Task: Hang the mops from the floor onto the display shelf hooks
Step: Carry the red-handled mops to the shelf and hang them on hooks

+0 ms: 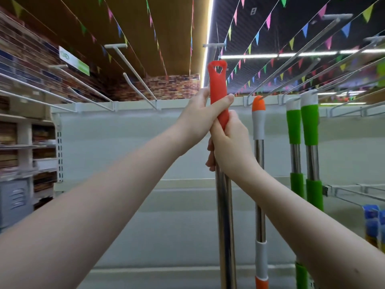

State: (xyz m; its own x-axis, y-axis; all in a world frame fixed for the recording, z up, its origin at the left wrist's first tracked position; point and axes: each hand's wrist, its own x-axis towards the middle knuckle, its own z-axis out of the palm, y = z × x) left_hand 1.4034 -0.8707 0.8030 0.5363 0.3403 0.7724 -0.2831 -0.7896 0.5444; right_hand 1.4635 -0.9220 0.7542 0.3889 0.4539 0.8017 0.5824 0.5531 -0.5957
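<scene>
Already three mops hang from the display shelf hooks on the right: an orange-capped mop (pixel 258 122) and two green-gripped mops (pixel 293 124) (pixel 310 124), their tops caught on wire hooks along the top rail (pixel 187 104).

A fourth is being lifted. The red-handled mop (pixel 217 86) stands upright in front of the white back panel (pixel 125 142), with both hands clasped round it. The left hand (pixel 200 117) grips the red grip, thumb laid across its front. The right hand (pixel 231 147) is wrapped just below, where the red meets the steel pole (pixel 225 215). The hang hole (pixel 218 69) at the handle's tip is free and sits above the rail, close under a hook's label plate (pixel 213 45). It is not threaded onto any wire.

So this mop looks about mid-hang, with the hole yet to be slid over a hook tip. Several bare hooks (pixel 135 80) wait to the left. The floor is out of view, so how many mops remain cannot be told.
</scene>
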